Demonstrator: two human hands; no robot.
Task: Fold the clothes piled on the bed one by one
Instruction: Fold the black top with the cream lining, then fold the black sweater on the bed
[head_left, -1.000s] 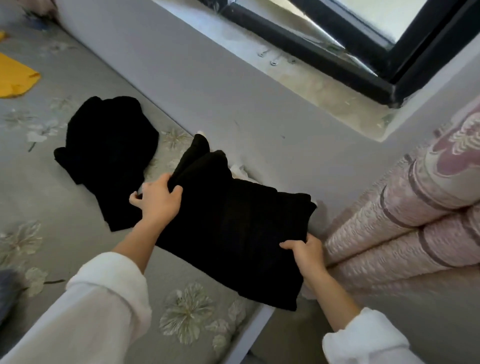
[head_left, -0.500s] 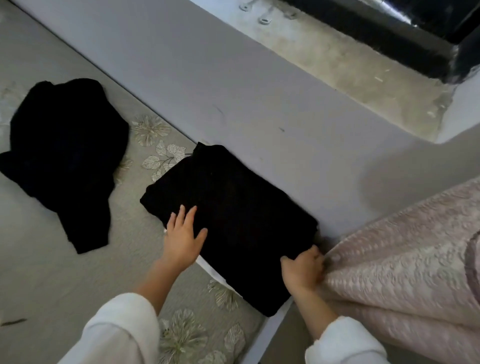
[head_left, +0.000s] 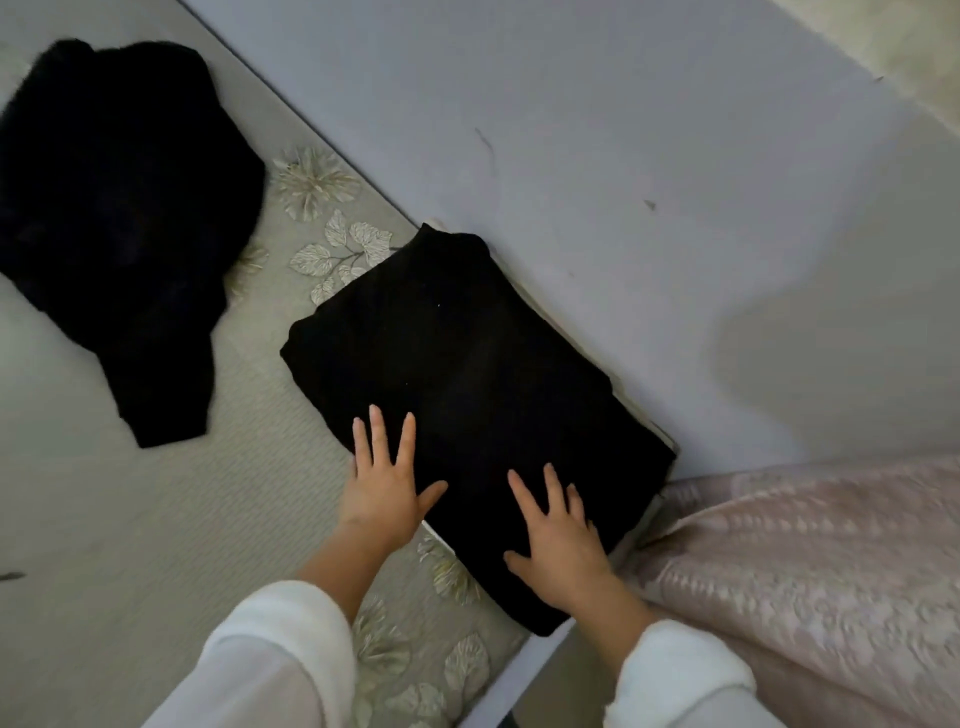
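A folded black garment (head_left: 467, 364) lies flat at the bed's corner, against the grey wall. My left hand (head_left: 382, 478) rests palm down on its near left edge, fingers spread. Flat on the garment's near right part, with fingers apart, lies my right hand (head_left: 558, 540). Neither hand grips the cloth. A thin white layer shows under the garment's right and near edges. A second black garment (head_left: 119, 208) lies loosely bunched on the bed to the far left, apart from both hands.
The bed (head_left: 130, 519) has a grey sheet with a leaf pattern. The grey wall (head_left: 623, 156) runs along its far side. A pink patterned curtain (head_left: 805, 571) hangs at the right, close to the folded garment. The bed's edge (head_left: 524, 670) is just below my right hand.
The folded black garment went from held in the air to lying on the bed corner. My right hand let go of its edge, and both hands now lie flat on top.
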